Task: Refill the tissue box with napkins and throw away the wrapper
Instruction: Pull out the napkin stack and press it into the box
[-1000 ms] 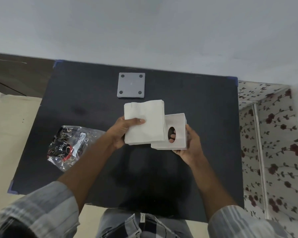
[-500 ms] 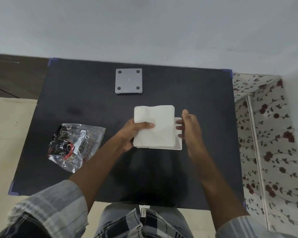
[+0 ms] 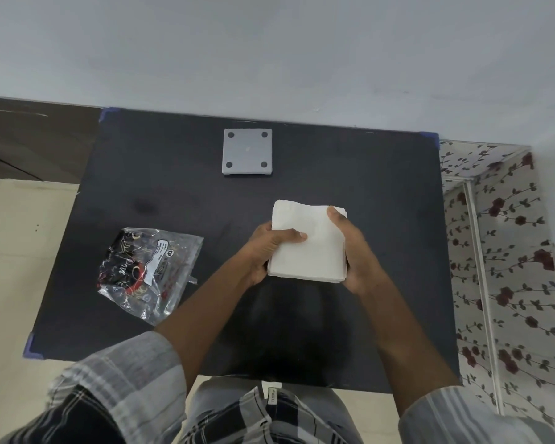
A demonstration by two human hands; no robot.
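Note:
A thick stack of white napkins (image 3: pixel 311 248) sits over the white tissue box, which is almost wholly hidden beneath it at the middle of the black table (image 3: pixel 180 200). My left hand (image 3: pixel 268 248) grips the stack's left edge, thumb on top. My right hand (image 3: pixel 353 248) clasps the right side of the stack, fingers along its edge. Left of my forearm the crumpled clear wrapper (image 3: pixel 148 272) with black and red print lies flat on the table. At the table's far side rests a grey square lid (image 3: pixel 247 151) with a round pad in each corner.
A white wall runs behind the table. Floral-patterned fabric (image 3: pixel 507 267) lies beside the table's right edge. Pale floor shows at the left, and my checked clothing fills the bottom of the view.
The box, held tilted in my right hand a second ago, now lies under the napkin stack. My right hand has closed onto the stack's right side, and both hands hold it.

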